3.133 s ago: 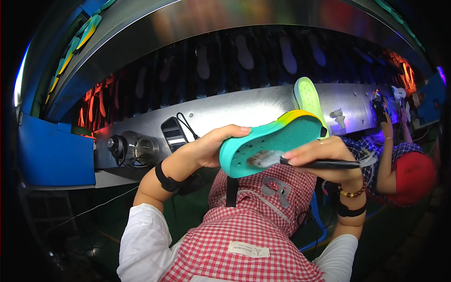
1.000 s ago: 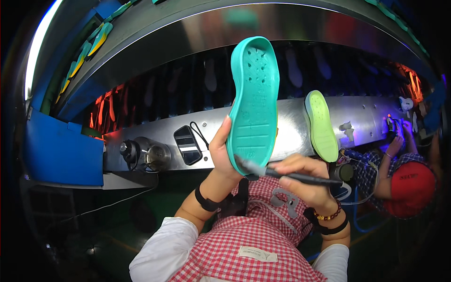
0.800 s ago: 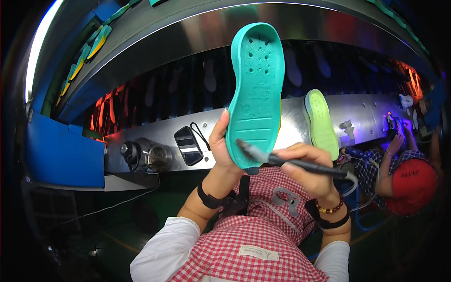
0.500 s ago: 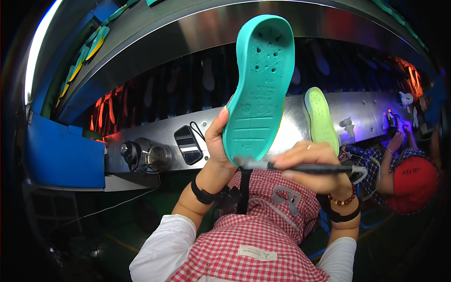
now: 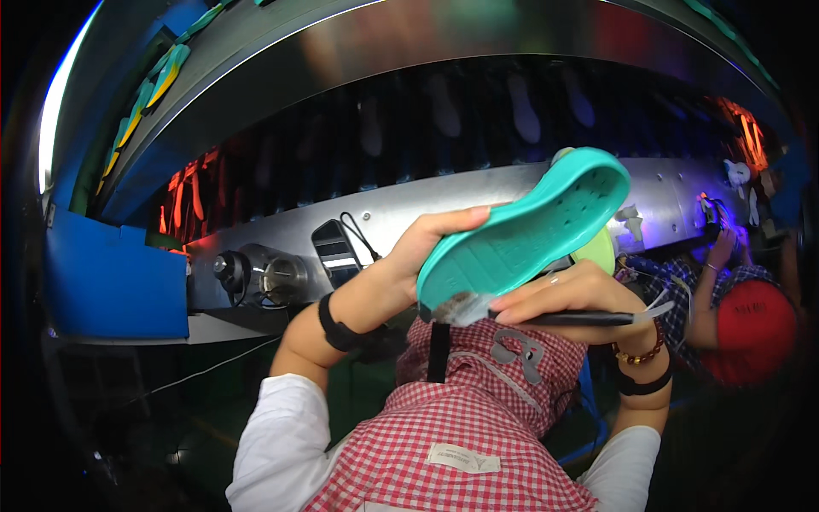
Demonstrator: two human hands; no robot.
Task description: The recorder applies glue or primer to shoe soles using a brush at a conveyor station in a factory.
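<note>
My left hand [image 5: 418,249] grips a teal shoe sole [image 5: 520,235] by its near left edge. The sole is tilted, its hollow inner face with small holes and ridges showing, its far end pointing up to the right. A brush [image 5: 589,319] with a dark handle is pinched in my right hand [image 5: 580,294]. Its blurred bristle head lies at the sole's near edge; whether it touches I cannot tell. Behind the teal sole, a light green sole [image 5: 600,253] on the metal ledge is mostly hidden.
On the metal ledge [image 5: 392,222] stand a clear jug [image 5: 283,280] with a dark-topped container and a phone-like black device [image 5: 334,247] with a strap. A conveyor with dark sole shapes runs beyond. At right a co-worker in a red cap [image 5: 755,333] handles something under purple light.
The teal sole has swung from nearly upright to a lower tilt, its far end moving right and down, now covering much of the light green sole. Both hands still hold their things.
</note>
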